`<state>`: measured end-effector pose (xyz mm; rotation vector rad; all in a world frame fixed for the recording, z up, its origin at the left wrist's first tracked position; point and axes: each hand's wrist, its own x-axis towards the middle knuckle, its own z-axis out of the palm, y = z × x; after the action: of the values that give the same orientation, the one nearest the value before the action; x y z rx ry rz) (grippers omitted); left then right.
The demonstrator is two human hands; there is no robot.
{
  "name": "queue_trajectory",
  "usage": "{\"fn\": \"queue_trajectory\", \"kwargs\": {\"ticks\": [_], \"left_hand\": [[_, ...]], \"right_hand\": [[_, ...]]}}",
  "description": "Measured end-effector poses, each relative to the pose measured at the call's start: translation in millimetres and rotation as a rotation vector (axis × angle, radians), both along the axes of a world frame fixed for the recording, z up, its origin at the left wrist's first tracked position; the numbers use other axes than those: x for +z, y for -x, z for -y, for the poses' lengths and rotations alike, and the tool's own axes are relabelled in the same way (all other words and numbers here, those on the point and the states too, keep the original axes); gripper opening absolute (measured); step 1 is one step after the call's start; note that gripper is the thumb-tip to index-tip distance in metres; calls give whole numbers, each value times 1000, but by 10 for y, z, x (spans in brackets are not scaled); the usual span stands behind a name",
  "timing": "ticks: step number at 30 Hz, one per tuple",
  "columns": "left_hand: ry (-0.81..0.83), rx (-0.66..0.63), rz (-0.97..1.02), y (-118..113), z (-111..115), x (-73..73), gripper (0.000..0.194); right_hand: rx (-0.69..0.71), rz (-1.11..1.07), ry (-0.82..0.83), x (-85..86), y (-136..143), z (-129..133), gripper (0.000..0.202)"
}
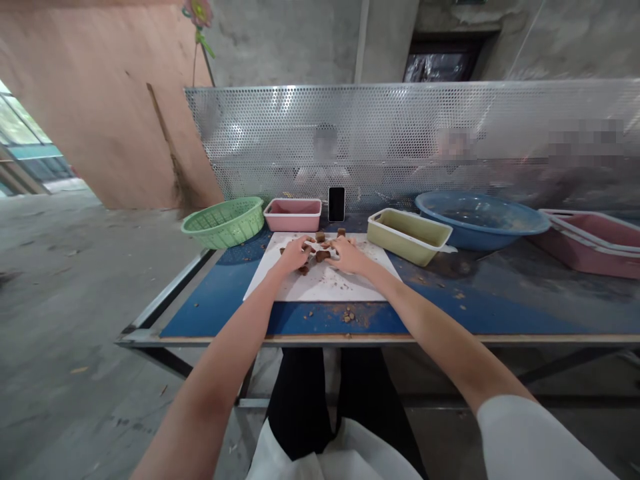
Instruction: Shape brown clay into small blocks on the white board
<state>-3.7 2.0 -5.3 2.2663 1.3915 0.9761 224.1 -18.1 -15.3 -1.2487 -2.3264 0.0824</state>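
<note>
On a white board lie several brown, crumbly lumps that look like clay or dried earth. My left hand rests over the board's left part, fingers curled round a dark brown piece mostly hidden by them; another lump lies just below its thumb. Between the thumb and fingers of my right hand sits a brown lump. Beyond the hands, a squarish brown block and a second block stand near the board's far edge. Crumbs are scattered over the board.
Behind the board stand a green basket, a pink tub and a phone. To the right are an olive tub, a blue basin and a dark pink tub. Loose crumbs lie by the table's front edge.
</note>
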Motion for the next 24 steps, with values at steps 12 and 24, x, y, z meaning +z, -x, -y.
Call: {"fn": "queue_trajectory", "kwargs": {"ticks": [12,24], "left_hand": [[-10,55,88,-6,10,15,34],[-38,80,71,-2,-3,16,33]], "right_hand": [[45,119,-21,-35,95,-61,45],[34,90,-46,60,54,93,50]]}}
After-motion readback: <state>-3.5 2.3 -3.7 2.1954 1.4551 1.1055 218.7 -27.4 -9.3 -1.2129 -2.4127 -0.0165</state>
